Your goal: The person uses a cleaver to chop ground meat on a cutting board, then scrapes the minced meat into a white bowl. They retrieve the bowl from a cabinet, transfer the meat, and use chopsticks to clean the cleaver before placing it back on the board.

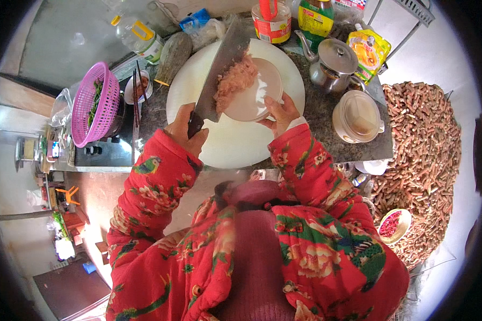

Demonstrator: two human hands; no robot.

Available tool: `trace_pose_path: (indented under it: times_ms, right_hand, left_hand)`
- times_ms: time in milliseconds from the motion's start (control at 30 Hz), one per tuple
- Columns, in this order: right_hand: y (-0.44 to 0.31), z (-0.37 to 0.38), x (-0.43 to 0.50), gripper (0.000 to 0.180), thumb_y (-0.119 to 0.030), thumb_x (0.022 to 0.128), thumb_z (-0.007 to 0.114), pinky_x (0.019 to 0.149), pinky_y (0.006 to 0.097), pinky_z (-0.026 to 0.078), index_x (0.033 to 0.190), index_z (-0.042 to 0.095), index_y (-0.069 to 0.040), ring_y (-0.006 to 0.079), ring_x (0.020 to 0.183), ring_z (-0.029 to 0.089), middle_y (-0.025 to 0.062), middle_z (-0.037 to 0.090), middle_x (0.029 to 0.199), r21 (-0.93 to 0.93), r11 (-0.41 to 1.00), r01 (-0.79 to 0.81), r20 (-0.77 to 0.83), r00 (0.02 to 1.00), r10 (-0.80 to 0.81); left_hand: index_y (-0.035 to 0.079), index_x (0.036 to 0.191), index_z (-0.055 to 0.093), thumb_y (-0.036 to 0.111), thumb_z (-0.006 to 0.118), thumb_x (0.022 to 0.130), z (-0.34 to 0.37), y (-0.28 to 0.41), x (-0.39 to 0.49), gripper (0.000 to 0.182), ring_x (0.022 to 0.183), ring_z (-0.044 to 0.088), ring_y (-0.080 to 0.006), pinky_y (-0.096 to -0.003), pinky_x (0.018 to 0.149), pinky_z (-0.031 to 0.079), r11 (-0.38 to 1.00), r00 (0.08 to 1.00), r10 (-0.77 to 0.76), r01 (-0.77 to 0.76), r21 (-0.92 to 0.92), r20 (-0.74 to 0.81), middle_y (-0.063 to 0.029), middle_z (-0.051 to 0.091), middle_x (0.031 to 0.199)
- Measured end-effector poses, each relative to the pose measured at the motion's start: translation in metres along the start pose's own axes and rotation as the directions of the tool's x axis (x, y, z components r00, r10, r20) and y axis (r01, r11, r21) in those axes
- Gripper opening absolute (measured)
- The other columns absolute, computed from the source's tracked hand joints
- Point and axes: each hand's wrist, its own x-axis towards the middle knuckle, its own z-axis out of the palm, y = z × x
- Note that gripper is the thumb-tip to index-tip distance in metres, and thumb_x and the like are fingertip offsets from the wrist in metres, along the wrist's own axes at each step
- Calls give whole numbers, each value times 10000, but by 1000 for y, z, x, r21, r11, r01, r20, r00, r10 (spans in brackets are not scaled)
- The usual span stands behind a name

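My left hand point(186, 130) grips the dark handle of a wide cleaver point(215, 86), whose blade points away from me. Pinkish minced meat point(237, 79) lies along the blade's right face and over the left part of a pale round dish point(251, 100). With fingers and thumb, my right hand point(282, 113) holds the dish by its right rim. Both hands are above a thick round white cutting board point(233, 148). Whether the dish touches the board, I cannot tell.
Left of the board stand a pink plastic colander point(100, 116) with green vegetables, a small bowl point(138, 90) with chopsticks and an oil bottle point(140, 40). A steel kettle point(331, 64) and a lidded container point(357, 116) sit right. Corncobs point(417, 160) are heaped beyond the counter.
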Motion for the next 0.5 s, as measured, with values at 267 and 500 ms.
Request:
trace_pose_path:
  times_ms: [267, 500]
  right_hand:
    - [-3, -8, 1, 505, -167, 678, 563, 660, 368, 467, 1096, 311, -35, 244, 840, 490, 140, 437, 969, 3, 998, -70, 126, 990, 69]
    - [0, -16, -3, 432, -226, 727, 492, 718, 402, 442, 1090, 319, -68, 251, 885, 471, 114, 430, 1006, 102, 969, -223, 232, 953, 195]
  left_hand:
    - [14, 1022, 383, 72, 548, 656, -3, 25, -10, 406, 619, 525, -163, -245, 571, 412, 897, 941, 322, -267, 353, -106, -98, 508, 699]
    - [4, 1033, 379, 50, 536, 675, -8, 30, -7, 394, 597, 505, -130, -240, 562, 415, 899, 913, 374, -315, 303, -161, -75, 513, 711]
